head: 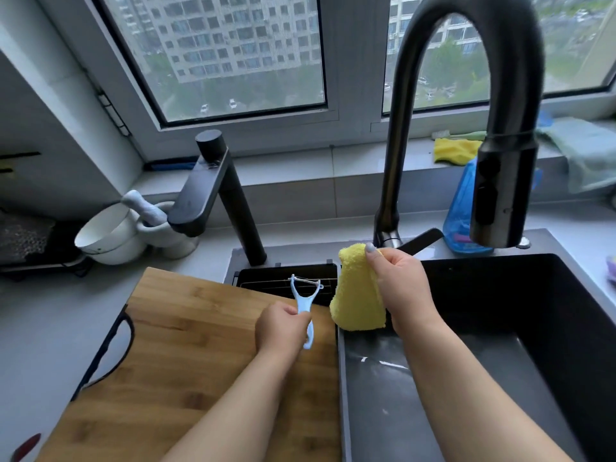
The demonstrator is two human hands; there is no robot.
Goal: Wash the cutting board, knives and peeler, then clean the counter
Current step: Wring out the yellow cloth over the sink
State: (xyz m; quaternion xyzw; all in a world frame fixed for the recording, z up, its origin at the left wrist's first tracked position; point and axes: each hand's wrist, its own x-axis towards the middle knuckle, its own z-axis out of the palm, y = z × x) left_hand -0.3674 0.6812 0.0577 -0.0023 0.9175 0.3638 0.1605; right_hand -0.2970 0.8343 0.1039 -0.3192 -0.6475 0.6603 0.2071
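Y-shaped plastic peeler [305, 303], fluffy yellow cloth [358, 291]

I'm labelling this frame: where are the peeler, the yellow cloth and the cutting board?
peeler [304, 300], head view, on its blue handle.
yellow cloth [358, 295], head view, mid-fold.
cutting board [200, 335], head view, bare wood.

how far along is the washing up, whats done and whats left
Nothing looks finished. In hand: the left hand grips the blue peeler over the cutting board, and the right hand holds a yellow cloth at the sink edge; no water runs from the faucet. Left: the board, still on the counter, then the counter. No knives are clearly visible.
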